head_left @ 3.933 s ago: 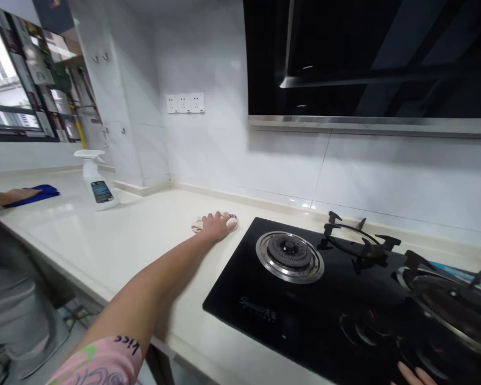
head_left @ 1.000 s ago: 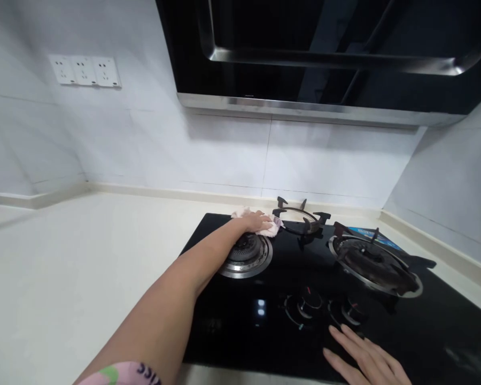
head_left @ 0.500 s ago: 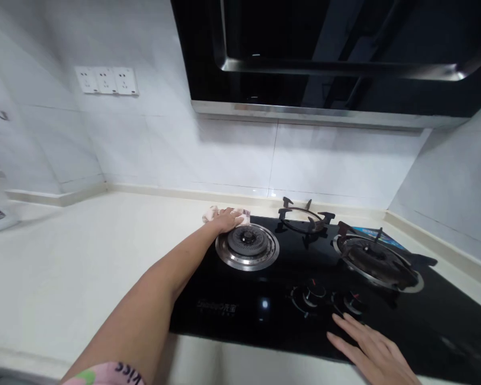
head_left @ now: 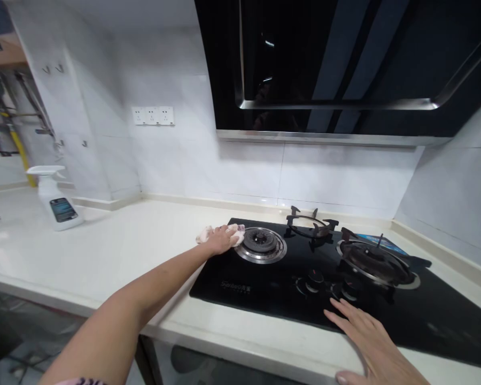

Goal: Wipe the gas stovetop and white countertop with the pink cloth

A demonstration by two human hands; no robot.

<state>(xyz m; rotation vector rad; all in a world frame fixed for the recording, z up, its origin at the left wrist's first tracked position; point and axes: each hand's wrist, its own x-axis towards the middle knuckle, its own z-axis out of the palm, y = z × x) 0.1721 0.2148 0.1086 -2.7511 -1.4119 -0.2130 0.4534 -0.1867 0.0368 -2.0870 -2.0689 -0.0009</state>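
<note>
My left hand (head_left: 219, 240) presses a pale patterned cloth (head_left: 203, 235) onto the left edge of the black glass gas stove (head_left: 264, 299). Part of the cloth lies beyond the glass, on the white counter. Just right of that hand is the left burner (head_left: 260, 245), with no pan support on it. My right hand (head_left: 366, 334) has its fingers spread at the stove's front edge, holding nothing. Its fingertips are close to the right control knob (head_left: 349, 289). The left control knob (head_left: 315, 279) stands beside that one.
A white spray bottle (head_left: 58, 200) stands on the counter (head_left: 116, 235) at left. The removed pan support (head_left: 310, 224) sits at the back of the stove. Its twin surrounds the right burner (head_left: 379, 262). A black range hood (head_left: 336, 64) hangs above.
My left hand and the cloth have slid along the stove's left edge toward the front. The view has swung left and back, bringing in the whole spray bottle. My right hand remains near the knob.
</note>
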